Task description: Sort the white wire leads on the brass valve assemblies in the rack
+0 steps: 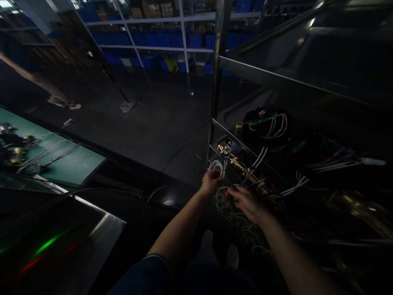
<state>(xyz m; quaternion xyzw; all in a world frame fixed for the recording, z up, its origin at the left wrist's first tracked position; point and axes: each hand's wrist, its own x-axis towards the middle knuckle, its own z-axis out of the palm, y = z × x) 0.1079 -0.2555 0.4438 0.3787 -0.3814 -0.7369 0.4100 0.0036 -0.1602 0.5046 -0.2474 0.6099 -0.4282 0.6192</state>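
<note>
the left hand (211,182) appears to pinch the near edge of the coiled white cable (215,163), left of the brass fittings (240,164). the right hand (244,201) is curled just beside; its grasp cannot be told. step judged: cable gathering; next move calls for a steady coil.
</note>
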